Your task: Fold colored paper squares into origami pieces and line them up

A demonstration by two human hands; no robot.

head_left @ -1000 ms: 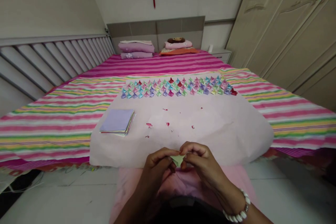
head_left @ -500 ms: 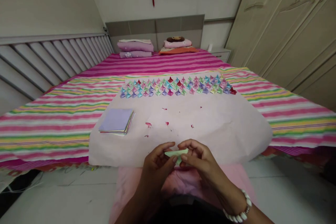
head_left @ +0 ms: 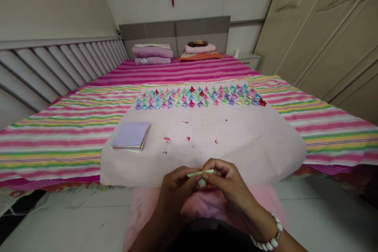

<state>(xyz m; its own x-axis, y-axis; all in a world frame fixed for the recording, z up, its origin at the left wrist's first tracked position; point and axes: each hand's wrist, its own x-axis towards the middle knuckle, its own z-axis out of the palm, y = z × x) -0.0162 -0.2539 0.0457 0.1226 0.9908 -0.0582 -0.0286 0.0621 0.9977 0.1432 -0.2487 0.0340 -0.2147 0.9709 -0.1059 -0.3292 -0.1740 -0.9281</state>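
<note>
Both hands meet just below the near edge of a pale sheet (head_left: 245,141) spread on the bed. My left hand (head_left: 177,185) and my right hand (head_left: 227,183) each pinch one side of a small folded light-green paper piece (head_left: 200,173), held flat and edge-on between the fingertips. A white bead bracelet (head_left: 270,238) is on my right wrist. A stack of coloured square papers (head_left: 131,136), lilac on top, lies on the sheet to the left. Rows of several small folded paper shapes (head_left: 199,97) in many colours line the sheet's far edge.
The bed carries a pink, green and yellow striped cover (head_left: 59,134). Folded bedding and pillows (head_left: 153,54) lie at the headboard. A slatted radiator cover (head_left: 44,71) runs along the left, a wardrobe (head_left: 325,35) on the right. Small red paper scraps (head_left: 167,140) dot the sheet.
The green paper has gone from a bunched fold between my fingers to a flatter, edge-on strip; my hands rose a little and then closed in on it again.
</note>
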